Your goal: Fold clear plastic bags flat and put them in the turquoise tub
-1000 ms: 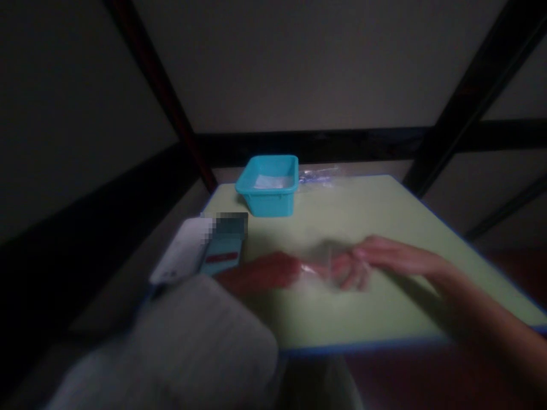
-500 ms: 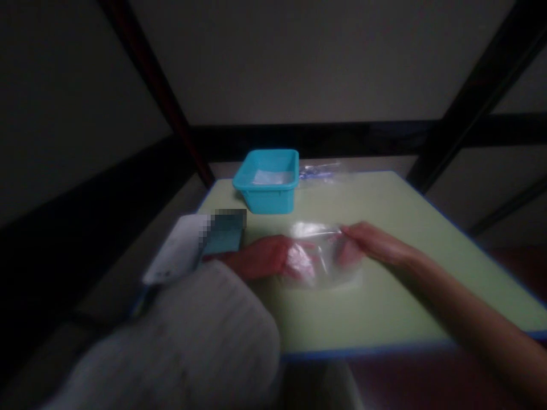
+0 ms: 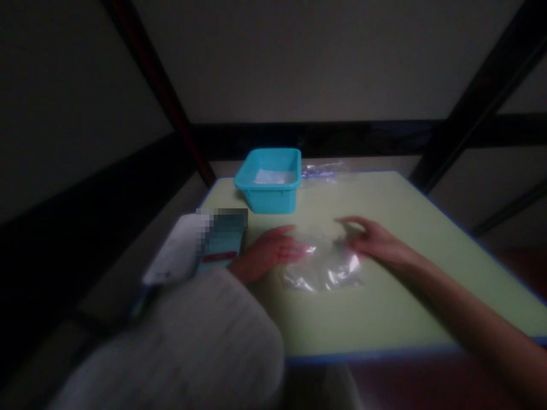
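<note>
A clear plastic bag (image 3: 322, 270) lies on the pale green table (image 3: 384, 313), its surface crinkled and shiny. My left hand (image 3: 273, 251) rests at the bag's left side, fingers stretched out over its edge. On the right side, my right hand (image 3: 371, 242) is open, with the thumb and fingers apart; its lower fingers are at the bag's upper right edge. Whether those fingers touch the plastic is blurred.
A turquoise basket (image 3: 274, 200) with white paper inside stands toward the back. Beside it lies another clear bag (image 3: 322, 172) with bluish contents. On the left are a white object (image 3: 177, 250) and a teal box (image 3: 222, 245), partly pixelated.
My right hand has opened and let go of the bag's upper edge. The bag has come down flatter on the table. My left hand no longer shows inside or behind the plastic as deeply.
</note>
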Demonstrator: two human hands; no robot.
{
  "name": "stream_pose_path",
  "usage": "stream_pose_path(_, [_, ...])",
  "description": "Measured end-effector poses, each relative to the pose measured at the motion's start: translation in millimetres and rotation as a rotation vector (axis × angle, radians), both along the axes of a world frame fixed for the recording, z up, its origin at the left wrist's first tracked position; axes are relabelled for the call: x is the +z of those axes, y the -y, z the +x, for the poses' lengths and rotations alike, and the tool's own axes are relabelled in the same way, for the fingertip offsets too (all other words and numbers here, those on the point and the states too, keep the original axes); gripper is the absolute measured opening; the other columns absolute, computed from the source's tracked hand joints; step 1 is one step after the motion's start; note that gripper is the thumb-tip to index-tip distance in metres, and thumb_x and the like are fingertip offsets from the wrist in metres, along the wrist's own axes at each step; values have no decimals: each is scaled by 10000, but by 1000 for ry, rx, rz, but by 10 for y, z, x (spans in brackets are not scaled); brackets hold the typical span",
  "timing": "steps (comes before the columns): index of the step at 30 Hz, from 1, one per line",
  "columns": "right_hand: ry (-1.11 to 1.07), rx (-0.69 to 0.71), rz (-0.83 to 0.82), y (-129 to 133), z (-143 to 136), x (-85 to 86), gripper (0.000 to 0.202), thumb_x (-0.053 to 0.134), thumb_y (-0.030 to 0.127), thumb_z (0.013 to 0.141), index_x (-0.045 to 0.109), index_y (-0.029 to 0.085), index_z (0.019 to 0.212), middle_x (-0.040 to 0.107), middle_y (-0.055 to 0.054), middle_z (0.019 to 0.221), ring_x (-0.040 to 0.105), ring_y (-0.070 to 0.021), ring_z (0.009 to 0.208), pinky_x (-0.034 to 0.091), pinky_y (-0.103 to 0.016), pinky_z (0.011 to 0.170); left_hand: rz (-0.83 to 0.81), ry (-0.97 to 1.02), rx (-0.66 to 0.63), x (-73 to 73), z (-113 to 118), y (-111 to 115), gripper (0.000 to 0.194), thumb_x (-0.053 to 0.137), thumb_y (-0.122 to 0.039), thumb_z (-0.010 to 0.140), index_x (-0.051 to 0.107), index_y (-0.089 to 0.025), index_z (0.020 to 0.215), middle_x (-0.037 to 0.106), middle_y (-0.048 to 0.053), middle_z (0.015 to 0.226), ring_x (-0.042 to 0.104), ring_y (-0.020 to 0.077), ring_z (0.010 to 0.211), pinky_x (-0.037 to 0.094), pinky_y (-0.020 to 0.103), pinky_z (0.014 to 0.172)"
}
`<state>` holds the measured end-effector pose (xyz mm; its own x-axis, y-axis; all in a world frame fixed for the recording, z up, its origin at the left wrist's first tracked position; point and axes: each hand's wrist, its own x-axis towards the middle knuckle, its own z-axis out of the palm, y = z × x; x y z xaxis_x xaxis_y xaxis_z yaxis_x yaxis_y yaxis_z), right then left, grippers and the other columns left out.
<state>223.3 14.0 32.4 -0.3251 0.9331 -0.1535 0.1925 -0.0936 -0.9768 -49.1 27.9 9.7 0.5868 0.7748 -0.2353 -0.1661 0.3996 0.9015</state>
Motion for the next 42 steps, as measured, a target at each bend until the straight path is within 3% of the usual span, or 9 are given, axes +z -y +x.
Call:
stream_pose_path(6, [40, 3, 36, 14, 0, 23, 655, 647, 128, 652, 375, 139, 1248, 581, 69, 614, 596, -132, 537, 528, -281, 525, 198, -177, 204, -13, 79, 33, 730, 667, -248, 785, 269, -159, 1391, 724, 75, 890, 699, 209, 825, 530, 347, 772])
stream_pose_path(12, [106, -7, 89, 15, 18, -7, 596, 620, 125, 677, 371, 171, 1216, 553, 87, 580, 588, -133, 510, 497, -273, 493, 414, -404, 336, 12, 190, -10, 772, 646, -112, 676, 316, -111, 1373, 615, -70, 556, 631, 127, 520, 480, 214, 532])
stream_pose_path(21, [82, -82, 70, 40, -4, -44, 572, 617, 210, 678, 383, 174, 1199, 548, 82, 543, 572, -143, 487, 465, -272, 477, 485, -437, 342, -98, 207, -37, 717, 609, -120, 673, 354, -139, 1342, 611, -44, 652, 629, 134, 596, 487, 225, 566])
stream_pose_path(24, [52, -122, 39, 68, -12, -27, 584, 641, 266, 678, 375, 173, 1190, 580, 64, 567, 568, -139, 483, 451, -263, 466, 561, -511, 394, -54, 184, -39, 651, 609, -131, 679, 397, -150, 1294, 627, -13, 752, 626, 130, 649, 485, 226, 599])
stream_pose_path(28, [95, -147, 15, 177, 33, 6, 698, 687, 351, 646, 349, 148, 1221, 569, 54, 552, 540, -138, 461, 372, -238, 408, 715, -680, 525, 147, 92, 177, 548, 586, -135, 706, 440, -171, 1232, 616, 11, 872, 602, 120, 703, 487, 234, 646])
stream_pose_path(31, [122, -125, 23, 331, 70, 36, 732, 695, 372, 638, 344, 129, 1233, 555, 52, 553, 504, -124, 459, 340, -239, 412, 815, -755, 494, 223, 23, 496, 505, 540, -159, 758, 427, -168, 1250, 616, 27, 890, 597, 141, 732, 499, 267, 658])
stream_pose_path(36, [134, -123, 33, 564, 59, 64, 706, 690, 348, 663, 354, 121, 1241, 549, 54, 585, 496, -117, 495, 351, -244, 446, 1020, -895, 407, 58, 0, 936, 430, 497, -190, 822, 447, -223, 1248, 643, 44, 1040, 606, 199, 976, 470, 382, 908])
stream_pose_path(42, [81, -118, -13, 613, 13, 13, 683, 687, 290, 645, 337, 140, 1212, 532, 73, 547, 438, -93, 433, 294, -218, 385, 1201, -1062, 306, -106, 30, 1063, 392, 449, -187, 873, 444, -212, 1264, 604, 62, 1238, 583, 211, 1119, 467, 389, 971])
